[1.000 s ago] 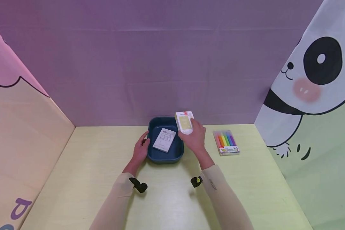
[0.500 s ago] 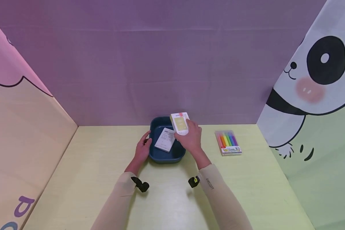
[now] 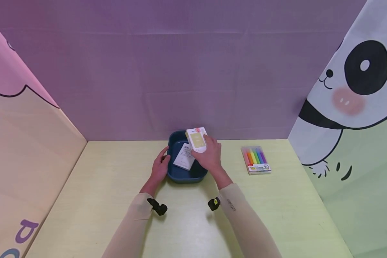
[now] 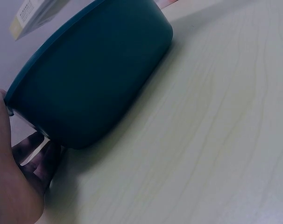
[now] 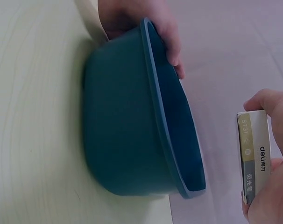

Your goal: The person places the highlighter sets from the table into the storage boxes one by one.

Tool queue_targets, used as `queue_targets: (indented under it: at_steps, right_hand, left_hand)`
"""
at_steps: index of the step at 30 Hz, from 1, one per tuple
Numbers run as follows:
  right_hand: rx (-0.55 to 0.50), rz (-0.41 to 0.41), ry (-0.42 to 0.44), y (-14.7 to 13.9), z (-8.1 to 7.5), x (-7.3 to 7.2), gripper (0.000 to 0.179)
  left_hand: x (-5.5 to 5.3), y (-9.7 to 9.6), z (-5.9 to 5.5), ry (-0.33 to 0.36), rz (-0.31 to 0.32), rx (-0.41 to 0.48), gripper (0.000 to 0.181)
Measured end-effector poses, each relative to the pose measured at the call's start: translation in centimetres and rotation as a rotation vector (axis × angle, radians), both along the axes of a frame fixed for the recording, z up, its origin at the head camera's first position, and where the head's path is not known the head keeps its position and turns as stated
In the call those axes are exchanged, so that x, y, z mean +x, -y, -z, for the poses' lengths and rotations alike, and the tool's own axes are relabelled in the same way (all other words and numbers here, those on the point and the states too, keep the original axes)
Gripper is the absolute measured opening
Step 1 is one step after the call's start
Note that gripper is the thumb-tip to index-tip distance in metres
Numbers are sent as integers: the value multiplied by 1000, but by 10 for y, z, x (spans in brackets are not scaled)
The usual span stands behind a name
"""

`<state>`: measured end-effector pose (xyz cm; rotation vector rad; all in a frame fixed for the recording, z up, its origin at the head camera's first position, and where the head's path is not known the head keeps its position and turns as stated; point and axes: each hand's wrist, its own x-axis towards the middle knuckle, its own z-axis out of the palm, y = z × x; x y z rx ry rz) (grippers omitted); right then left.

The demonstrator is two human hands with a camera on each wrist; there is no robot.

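My left hand (image 3: 159,167) grips the left rim of a dark blue-green plastic basin (image 3: 187,180). In the right wrist view its thumb lies over the rim, with the other fingers outside the wall. Inside the basin a white box (image 3: 182,159) with a barcode and small print leans at a slant. My right hand (image 3: 210,156) holds a white and yellow highlighter box (image 3: 196,139) above the basin's back right part. Seen from the right wrist, that highlighter box (image 5: 253,154) is pinched between thumb and fingers, apart from the rim.
A clear case of coloured markers (image 3: 256,160) lies on the pale wooden table (image 3: 309,215), right of the basin. Behind the basin stands a purple backdrop (image 3: 187,71). Printed side panels (image 3: 342,157) border the table.
The right hand has moved left with the highlighter box, bringing it from the basin's right rim to above its inside. The left hand keeps its grip on the basin.
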<state>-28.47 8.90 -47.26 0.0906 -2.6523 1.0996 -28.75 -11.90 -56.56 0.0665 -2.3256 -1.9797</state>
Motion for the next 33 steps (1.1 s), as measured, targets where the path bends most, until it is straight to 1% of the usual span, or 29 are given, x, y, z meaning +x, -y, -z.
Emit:
queue_targets:
  at_steps: [3,7,11,15,18,24,30,33]
  right_hand:
    - [18,-3,-2,3,2,-1,77]
    - [22,-1,19,8,4,-4,78]
    - [15,6,35,11,6,-6,79]
    - [40,-1,41,12,7,-8,78]
    - [53,-4,43,12,8,-9,78]
    - [29,-10,54,19,14,-8,79]
    - [32,-21,31,22,22,-9,78]
    - [29,-28,19,22,25,-9,78]
  left_hand:
    - [0,0,0,4,-5,2,43]
    - [1,0,1,6,-12,-4,43]
    - [1,0,1,-1,-8,4,43]
    - [1,-1,0,-3,-9,18,42]
    - [2,-1,0,-6,-3,12,43]
    - [1,2,-2,-8,9,-12,45]
    - [-3,3,-2,-9,16,-38,45]
    - [-5,3,0,-11,24,-15,45]
